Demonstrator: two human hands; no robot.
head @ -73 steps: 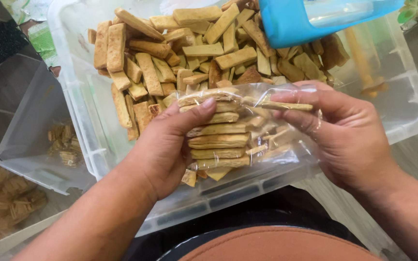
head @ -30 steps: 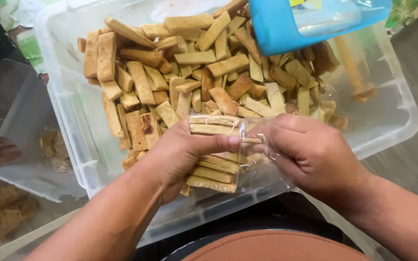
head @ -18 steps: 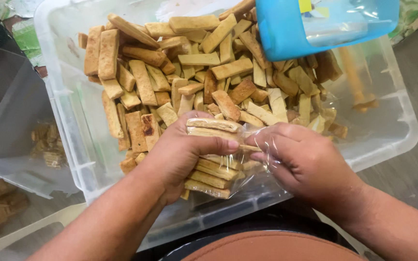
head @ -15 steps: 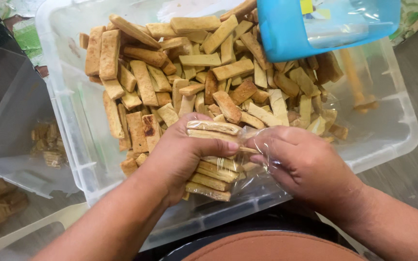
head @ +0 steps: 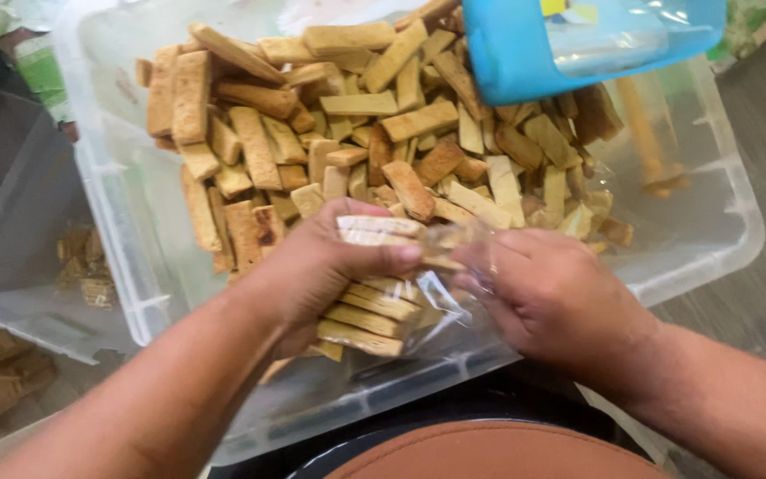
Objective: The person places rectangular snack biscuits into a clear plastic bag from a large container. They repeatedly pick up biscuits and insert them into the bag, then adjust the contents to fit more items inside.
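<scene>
Over the tub (head: 711,257) of biscuits (head: 356,133), the left hand (head: 312,266) grips a stack of sticks (head: 370,306) inside a bag (head: 441,306) while the right hand (head: 551,297) pinches its open end.

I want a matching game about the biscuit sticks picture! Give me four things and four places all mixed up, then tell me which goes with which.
Things:
1. clear plastic bag of stacked biscuit sticks
2. bright blue plastic container
3. big clear plastic tub
4. small pile of biscuit pieces

Places:
A. in the clear bin at the left
B. between the left hand and the right hand
C. full of loose biscuit sticks
D. at the top right, over the tub

Pairs: 1-B, 2-D, 3-C, 4-A
</scene>
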